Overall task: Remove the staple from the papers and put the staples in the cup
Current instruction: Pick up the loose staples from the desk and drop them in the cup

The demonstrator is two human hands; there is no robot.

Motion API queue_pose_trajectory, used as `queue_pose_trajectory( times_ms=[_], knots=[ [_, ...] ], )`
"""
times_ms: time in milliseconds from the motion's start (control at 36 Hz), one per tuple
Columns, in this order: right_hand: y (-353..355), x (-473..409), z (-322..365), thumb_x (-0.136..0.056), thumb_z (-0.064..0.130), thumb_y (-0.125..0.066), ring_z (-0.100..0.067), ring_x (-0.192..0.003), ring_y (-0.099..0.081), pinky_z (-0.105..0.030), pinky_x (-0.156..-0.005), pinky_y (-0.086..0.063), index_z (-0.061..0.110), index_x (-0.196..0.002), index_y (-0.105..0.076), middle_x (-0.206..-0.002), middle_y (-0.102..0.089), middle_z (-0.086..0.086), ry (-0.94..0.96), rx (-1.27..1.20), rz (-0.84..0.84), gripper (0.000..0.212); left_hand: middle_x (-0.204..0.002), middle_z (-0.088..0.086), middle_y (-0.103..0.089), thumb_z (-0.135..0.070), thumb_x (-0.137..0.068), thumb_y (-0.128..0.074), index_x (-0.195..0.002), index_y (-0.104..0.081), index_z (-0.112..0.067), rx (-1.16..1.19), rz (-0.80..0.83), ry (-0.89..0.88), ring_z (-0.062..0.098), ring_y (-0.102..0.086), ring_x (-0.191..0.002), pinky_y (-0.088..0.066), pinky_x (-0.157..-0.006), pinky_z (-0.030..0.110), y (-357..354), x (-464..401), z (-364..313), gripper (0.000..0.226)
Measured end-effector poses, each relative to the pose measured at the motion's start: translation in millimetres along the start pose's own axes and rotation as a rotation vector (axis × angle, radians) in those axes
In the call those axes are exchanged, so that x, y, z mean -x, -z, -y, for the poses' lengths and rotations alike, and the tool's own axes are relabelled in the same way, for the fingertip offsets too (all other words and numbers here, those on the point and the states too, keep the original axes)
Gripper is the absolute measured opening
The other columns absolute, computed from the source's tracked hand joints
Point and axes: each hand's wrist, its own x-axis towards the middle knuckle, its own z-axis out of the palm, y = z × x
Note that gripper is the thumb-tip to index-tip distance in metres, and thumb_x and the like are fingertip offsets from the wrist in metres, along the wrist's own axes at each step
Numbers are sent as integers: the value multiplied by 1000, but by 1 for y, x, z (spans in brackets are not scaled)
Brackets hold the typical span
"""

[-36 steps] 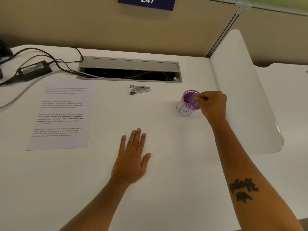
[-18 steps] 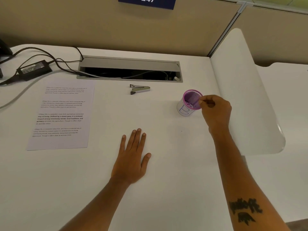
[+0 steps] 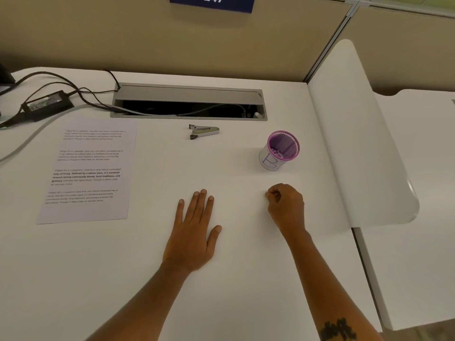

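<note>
Below the purple cup (image 3: 280, 151), the right hand (image 3: 286, 207) curls loosely closed; left hand (image 3: 194, 232) lies flat, fingers spread.

Bare desk (image 3: 152, 242) lies between my left hand (image 3: 194, 232) and right hand (image 3: 285, 207). At 12 o'clock of my right hand stands the cup (image 3: 279, 151); the staple remover (image 3: 203, 131) lies at 11 o'clock, well apart.

sign (image 3: 213, 3): top cut off by frame edge
paper (image 3: 88, 169) text: too blurred to read
right hand (image 3: 285, 206): curled, whether anything's pinched can't tell
cup (image 3: 279, 151) contents: small bits, unclear
</note>
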Motion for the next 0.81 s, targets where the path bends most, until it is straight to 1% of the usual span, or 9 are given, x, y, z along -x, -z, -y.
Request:
queue_pose_trajectory(
  times_ms=[139,278,389,417,500,556,667,722,806],
  knots=[
    [-5,-5,0,-93,9,-73,-16,-80,-62,-26,-73,-45,9,-90,-75,-91,-72,-2,27,62,-2,3,-182,7,1,-54,-111,-24,-172,-7,-14,-4,2,4,24,4,-168,-10,-135,59,1,0,0,75],
    [-8,-7,0,-94,4,-69,-16,-70,-56,-26,-67,-42,6,-85,-74,-85,-69,-6,102,136,-18,10,-182,7,3,-54,-111,-23,-172,-6,-15,-17,10,8,23,7,-168,-8,-136,57,2,0,-1,75],
    [-12,-7,4,-94,0,-64,-24,-69,-60,-35,-62,-51,3,-81,-69,-80,-64,-8,109,186,-4,15,-182,6,4,-54,-111,-24,-172,-5,-15,-14,11,10,22,8,-168,-8,-135,57,2,-1,-1,75],
    [-12,-6,6,-93,-2,-63,-26,-70,-59,-35,-62,-51,2,-81,-68,-81,-63,-9,102,198,4,14,-182,6,4,-53,-111,-24,-172,-5,-15,-13,13,10,22,7,-168,-8,-135,57,2,-1,-1,75],
    [-13,-4,11,-89,-7,-64,-25,-73,-57,-32,-62,-42,2,-84,-65,-85,-62,-12,85,248,42,10,-182,7,2,-53,-111,-25,-172,-7,-15,-9,4,8,23,5,-168,-9,-135,58,2,0,-1,74],
    [-14,-2,12,-88,-7,-63,-26,-76,-56,-32,-63,-40,1,-89,-63,-89,-62,-13,85,285,66,8,-182,7,1,-53,-111,-26,-172,-8,-15,0,1,7,24,4,-168,-9,-135,58,2,0,-1,74],
    [-18,-1,10,-90,-5,-59,-27,-84,-56,-34,-64,-43,2,-98,-60,-95,-60,-13,92,324,97,10,-182,6,4,-54,-111,-24,-172,-5,-16,-9,13,10,23,7,-168,-9,-135,58,1,0,0,75],
    [-20,0,8,-92,-4,-57,-26,-84,-53,-34,-64,-44,3,-99,-58,-96,-58,-12,97,320,96,10,-182,6,3,-54,-111,-24,-172,-5,-16,-6,12,11,23,6,-168,-9,-135,58,1,0,0,75],
    [-22,0,5,-94,-3,-54,-24,-82,-50,-38,-66,-50,5,-98,-55,-95,-56,-10,120,313,92,9,-182,6,4,-54,-111,-23,-172,-4,-16,-13,17,12,23,7,-168,-10,-135,58,1,0,0,75]
  ],
)
